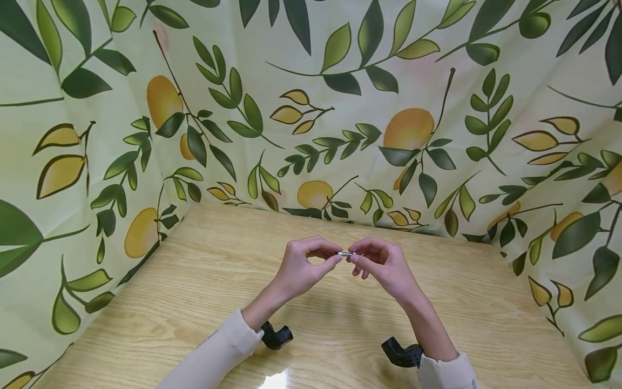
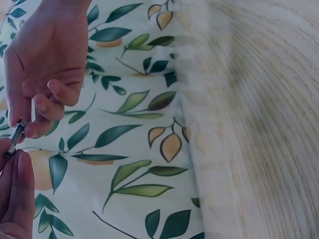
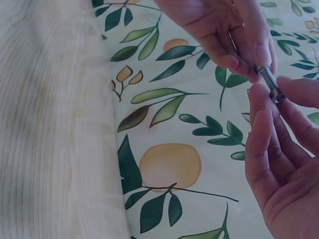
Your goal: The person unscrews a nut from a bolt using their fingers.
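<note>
A small shiny metal bolt (image 1: 346, 254) is held between both hands above the table, its ends hidden by fingertips in the head view. Its threaded shaft (image 3: 269, 79) shows in the right wrist view, with a wider end on the right hand's side. My left hand (image 1: 307, 265) pinches one end between thumb and fingers. With thumb and fingertips, my right hand (image 1: 386, 267) pinches the opposite end. The bolt (image 2: 16, 138) also appears at the left edge of the left wrist view, the right hand (image 2: 50, 59) above it and the left hand (image 2: 17, 199) below.
A light wood-grain table (image 1: 320, 335) lies beneath the hands. Behind and on both sides hangs a cloth (image 1: 359, 108) printed with leaves and orange fruit. Black wrist mounts (image 1: 277, 336) stick inward from both sleeves.
</note>
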`<state>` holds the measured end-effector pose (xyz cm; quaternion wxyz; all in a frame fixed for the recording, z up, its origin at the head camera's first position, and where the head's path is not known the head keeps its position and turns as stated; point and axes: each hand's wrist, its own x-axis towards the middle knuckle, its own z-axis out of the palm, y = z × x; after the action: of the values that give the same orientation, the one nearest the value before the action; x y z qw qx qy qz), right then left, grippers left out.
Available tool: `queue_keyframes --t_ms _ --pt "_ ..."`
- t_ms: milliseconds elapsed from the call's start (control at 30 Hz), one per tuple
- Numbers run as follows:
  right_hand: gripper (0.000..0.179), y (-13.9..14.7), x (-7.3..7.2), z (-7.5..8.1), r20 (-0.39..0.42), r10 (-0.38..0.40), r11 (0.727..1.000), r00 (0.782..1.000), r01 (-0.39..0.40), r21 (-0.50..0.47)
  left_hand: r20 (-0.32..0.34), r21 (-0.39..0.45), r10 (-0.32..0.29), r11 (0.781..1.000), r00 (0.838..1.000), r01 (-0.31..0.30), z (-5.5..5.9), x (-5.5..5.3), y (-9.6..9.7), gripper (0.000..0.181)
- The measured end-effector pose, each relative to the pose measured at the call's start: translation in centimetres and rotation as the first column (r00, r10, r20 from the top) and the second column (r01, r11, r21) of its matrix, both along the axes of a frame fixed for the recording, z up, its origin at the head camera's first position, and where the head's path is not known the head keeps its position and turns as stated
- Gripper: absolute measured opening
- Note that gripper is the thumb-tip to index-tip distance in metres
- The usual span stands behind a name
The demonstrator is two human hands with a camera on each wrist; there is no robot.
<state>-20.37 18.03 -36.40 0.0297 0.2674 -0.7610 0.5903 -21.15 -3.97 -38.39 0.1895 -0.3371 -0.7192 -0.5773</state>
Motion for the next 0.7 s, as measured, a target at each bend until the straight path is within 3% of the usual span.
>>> queue_keyframes --t_ms 700 --pt "0.023 -0.04 0.04 -0.03 -0.016 -0.069 0.997 0.997 0.069 0.03 0.008 -0.011 0.017 1.0 1.0 -0.017 0.11 0.1 0.01 0.01"
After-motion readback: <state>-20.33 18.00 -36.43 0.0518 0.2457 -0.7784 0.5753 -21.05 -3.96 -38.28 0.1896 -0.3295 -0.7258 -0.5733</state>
